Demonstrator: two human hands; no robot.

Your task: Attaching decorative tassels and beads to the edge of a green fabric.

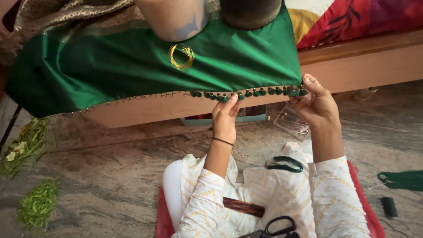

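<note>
A green silk cloth [132, 66] with a gold embroidered motif [181, 56] is draped over a wooden ledge. Along its lower edge runs a row of small green tassels [264, 92]. My left hand [225, 118] pinches the edge among the tassels near the middle of the row. My right hand [315, 103] grips the cloth's right corner at the end of the tassel row, keeping the hem taut. Both arms wear cream patterned sleeves, and a thin dark band circles my left wrist.
Black-handled scissors [278, 229] and green thread loops [285, 164] lie in my lap. A clear plastic box [291, 123] sits on the stone floor, green thread skeins [403, 180] and a dark spool [389, 206] lie at right. Leaf piles [37, 203] are at left. Two metal pots [176, 17] weigh down the cloth.
</note>
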